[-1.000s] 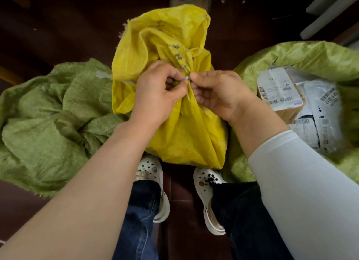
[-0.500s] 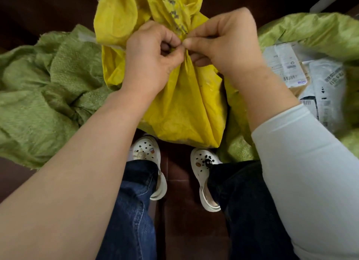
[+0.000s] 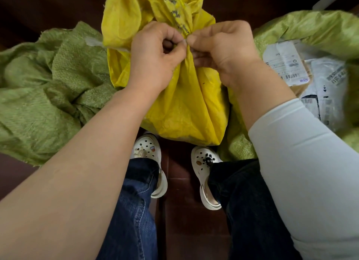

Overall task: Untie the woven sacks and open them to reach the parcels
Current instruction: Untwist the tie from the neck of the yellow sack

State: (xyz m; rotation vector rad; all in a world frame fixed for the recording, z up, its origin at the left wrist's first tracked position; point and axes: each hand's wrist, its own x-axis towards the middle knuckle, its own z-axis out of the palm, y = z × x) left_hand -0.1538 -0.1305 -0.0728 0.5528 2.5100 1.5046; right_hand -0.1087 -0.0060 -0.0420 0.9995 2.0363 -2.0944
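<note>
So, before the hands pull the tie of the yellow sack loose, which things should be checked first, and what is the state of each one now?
1. Both hands at the tied neck: ok. The left hand and right hand meet there.
2. Tie pinched: ok. The fingertips close on a small pale tie.
3. Knot already loose: cannot tell, the fingers hide it.
4. Yellow sack upright: ok, it stands in front of the feet.
5. Yellow sack's mouth open: not ok, still gathered.
6. Right green sack: ok, open, parcels showing.

Hemmed left by green sack (image 3: 48, 96), right by open green sack (image 3: 310, 28). Dark floor (image 3: 178, 182) between shoes apparently free.
</note>
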